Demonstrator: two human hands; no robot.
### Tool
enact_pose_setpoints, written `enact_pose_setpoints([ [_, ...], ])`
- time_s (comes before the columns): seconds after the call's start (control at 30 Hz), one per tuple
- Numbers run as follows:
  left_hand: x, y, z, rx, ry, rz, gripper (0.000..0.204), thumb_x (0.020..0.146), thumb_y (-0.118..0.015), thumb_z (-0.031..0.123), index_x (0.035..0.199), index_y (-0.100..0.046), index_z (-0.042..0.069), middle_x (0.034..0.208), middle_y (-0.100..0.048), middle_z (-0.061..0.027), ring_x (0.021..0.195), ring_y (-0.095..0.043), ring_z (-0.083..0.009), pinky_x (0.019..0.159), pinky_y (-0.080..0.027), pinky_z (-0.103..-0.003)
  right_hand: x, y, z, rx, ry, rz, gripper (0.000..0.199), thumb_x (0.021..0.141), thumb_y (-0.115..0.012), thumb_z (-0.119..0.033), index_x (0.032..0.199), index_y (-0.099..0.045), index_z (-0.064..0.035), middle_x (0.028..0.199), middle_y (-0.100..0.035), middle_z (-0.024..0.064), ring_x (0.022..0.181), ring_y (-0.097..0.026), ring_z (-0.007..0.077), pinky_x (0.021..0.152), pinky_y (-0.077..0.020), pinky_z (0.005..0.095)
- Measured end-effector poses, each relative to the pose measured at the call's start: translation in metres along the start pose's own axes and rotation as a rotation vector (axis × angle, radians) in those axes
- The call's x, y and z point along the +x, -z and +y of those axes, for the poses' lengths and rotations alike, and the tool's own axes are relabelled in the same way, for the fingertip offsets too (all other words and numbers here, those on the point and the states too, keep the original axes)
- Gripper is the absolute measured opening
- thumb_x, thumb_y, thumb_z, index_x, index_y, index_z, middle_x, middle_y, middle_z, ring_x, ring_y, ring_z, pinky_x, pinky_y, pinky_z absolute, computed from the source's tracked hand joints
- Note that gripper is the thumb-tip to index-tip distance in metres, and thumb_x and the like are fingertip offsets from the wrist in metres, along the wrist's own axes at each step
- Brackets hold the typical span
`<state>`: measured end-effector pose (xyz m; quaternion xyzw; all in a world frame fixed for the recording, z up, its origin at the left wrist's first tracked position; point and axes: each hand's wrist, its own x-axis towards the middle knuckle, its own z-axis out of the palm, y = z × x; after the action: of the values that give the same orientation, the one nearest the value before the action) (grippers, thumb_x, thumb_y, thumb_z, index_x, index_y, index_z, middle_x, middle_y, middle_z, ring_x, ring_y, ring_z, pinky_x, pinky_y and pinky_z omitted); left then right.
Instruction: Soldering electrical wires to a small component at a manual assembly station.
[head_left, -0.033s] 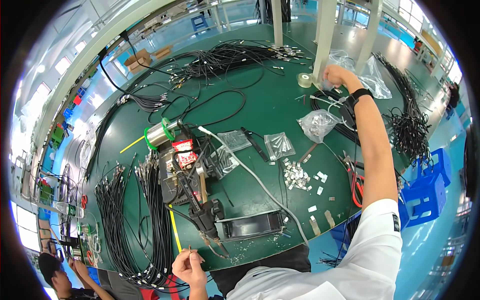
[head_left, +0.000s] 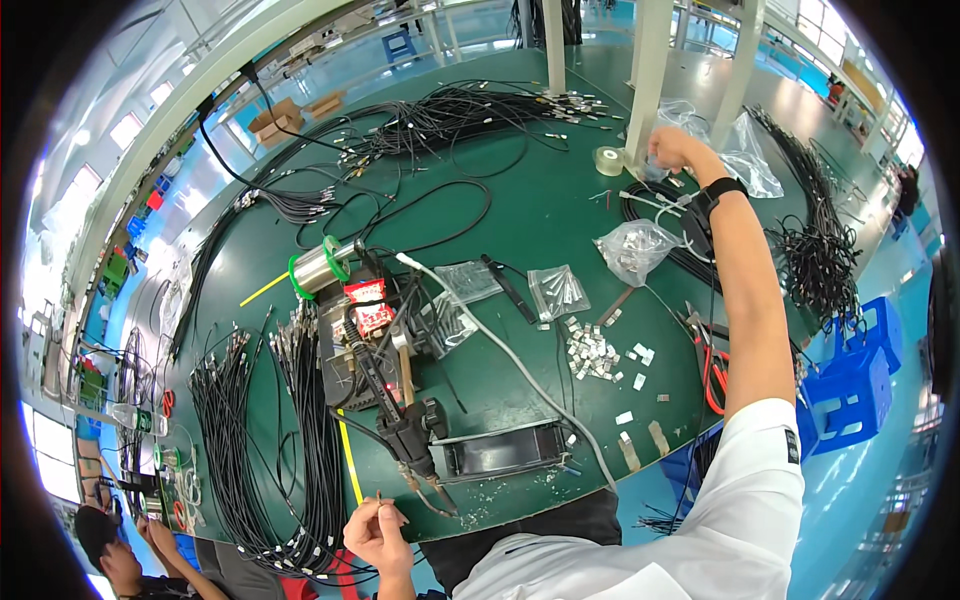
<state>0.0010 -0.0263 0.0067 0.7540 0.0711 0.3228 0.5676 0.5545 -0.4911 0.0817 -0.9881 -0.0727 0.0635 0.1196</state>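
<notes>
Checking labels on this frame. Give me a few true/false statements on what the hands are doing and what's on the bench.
1. The right hand is stretched to the far side of the green table, beside a roll of clear tape. True.
2. The left hand lies flat on the table. False: it is at the near edge, pinching a small thin piece between its fingers.
3. There is a black band on the right wrist. True.
4. The red-handled pliers are in the right hand. False: they lie on the table beside the right forearm.
5. Bundles of black cables lie on the left of the table. True.
</notes>
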Motion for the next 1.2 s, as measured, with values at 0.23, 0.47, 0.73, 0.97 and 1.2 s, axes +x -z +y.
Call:
enact_pose_setpoints([
  [0.23, 0.000, -0.003, 0.002, 0.018, 0.019, 0.010, 0.011, 0.093, -0.060, 0.009, 0.090, -0.058, -0.002, 0.075, -0.058, -0.0067, 0.055, -0.049, -0.0090, 0.049, -0.037, -0.021, -0.005, 0.002, -0.007, -0.110, 0.067, -0.012, 0.028, 0.070, -0.066, -0.002, 0.098, -0.066, -0.0011, 0.081, -0.068, 0.0123, 0.055, -0.067, 0.0242, 0.051, -0.0523, 0.0367],
  [0.47, 0.001, -0.008, 0.006, 0.042, 0.005, 0.060, 0.010, 0.090, -0.058, 0.002, 0.086, -0.060, -0.006, 0.067, -0.056, -0.0065, 0.052, -0.052, -0.0100, 0.047, -0.038, -0.020, -0.008, 0.004, 0.000, 0.031, 0.059, -0.022, 0.026, 0.070, -0.069, -0.001, 0.096, -0.064, -0.0012, 0.074, -0.068, 0.0112, 0.057, -0.067, 0.0229, 0.053, -0.0513, 0.0363],
  [0.73, -0.001, -0.006, 0.004, 0.074, 0.005, 0.042, 0.010, 0.090, -0.059, 0.002, 0.085, -0.060, -0.007, 0.067, -0.057, -0.0073, 0.052, -0.052, -0.0100, 0.047, -0.037, -0.020, -0.012, 0.006, 0.001, 0.160, 0.121, 0.030, 0.025, 0.070, -0.067, -0.003, 0.095, -0.065, -0.0009, 0.078, -0.065, 0.0101, 0.055, -0.063, 0.0217, 0.048, -0.0520, 0.0363],
  [0.97, -0.001, -0.005, 0.005, 0.081, -0.010, 0.014, 0.011, 0.092, -0.058, 0.004, 0.087, -0.061, -0.005, 0.068, -0.057, -0.0056, 0.054, -0.051, -0.0092, 0.049, -0.038, -0.021, -0.007, 0.003, 0.001, 0.078, 0.123, 0.026, 0.024, 0.069, -0.067, -0.003, 0.093, -0.065, -0.0011, 0.079, -0.065, 0.0105, 0.056, -0.064, 0.0234, 0.048, -0.0530, 0.0352],
  [1.2, 0.001, -0.007, 0.008, 0.091, -0.030, -0.002, 0.013, 0.093, -0.058, 0.005, 0.085, -0.061, -0.005, 0.069, -0.057, -0.0052, 0.054, -0.052, -0.0089, 0.050, -0.039, -0.020, 0.008, -0.008, 0.017, -0.068, 0.171, 0.082, 0.026, 0.069, -0.067, -0.002, 0.094, -0.065, -0.0008, 0.078, -0.067, 0.0124, 0.056, -0.066, 0.0255, 0.052, -0.0551, 0.0358],
])
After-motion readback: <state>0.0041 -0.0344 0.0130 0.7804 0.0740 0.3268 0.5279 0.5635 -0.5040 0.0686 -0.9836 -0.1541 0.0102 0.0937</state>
